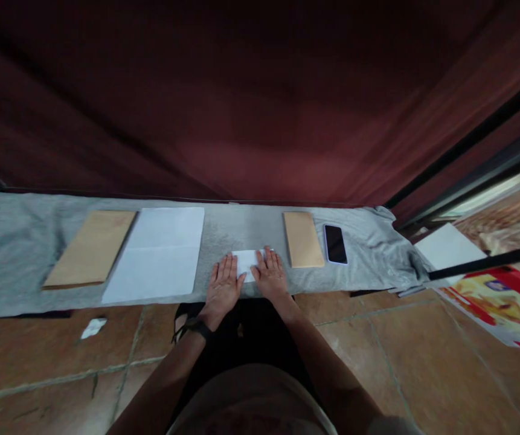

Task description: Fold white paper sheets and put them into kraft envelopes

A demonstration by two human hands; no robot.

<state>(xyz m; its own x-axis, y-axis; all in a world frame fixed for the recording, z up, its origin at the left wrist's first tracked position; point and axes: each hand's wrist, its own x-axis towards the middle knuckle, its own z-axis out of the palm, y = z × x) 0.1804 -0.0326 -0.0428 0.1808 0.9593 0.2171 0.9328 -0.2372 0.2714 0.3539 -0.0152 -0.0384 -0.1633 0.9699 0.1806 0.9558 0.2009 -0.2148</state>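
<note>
A small folded sheet of white paper (246,263) lies on the grey cloth (241,226) in front of me. My left hand (224,287) rests flat at its left side, fingers stretched out and pointing away from me. On the paper's right side lies my right hand (269,275), also flat with its fingers extended. Both hands press down from above, and parts of the paper are hidden under them. To the right sits a brown envelope (304,240). Large white sheets (157,257) with a crease across them lie to the left.
Farther left is a stack of larger brown envelopes (90,249). A phone (335,244) lies right of the small envelope. Dark red curtain (260,121) hangs behind the cloth. A red and yellow box (508,305) stands at the right. White scrap (93,327) lies on the tiled floor.
</note>
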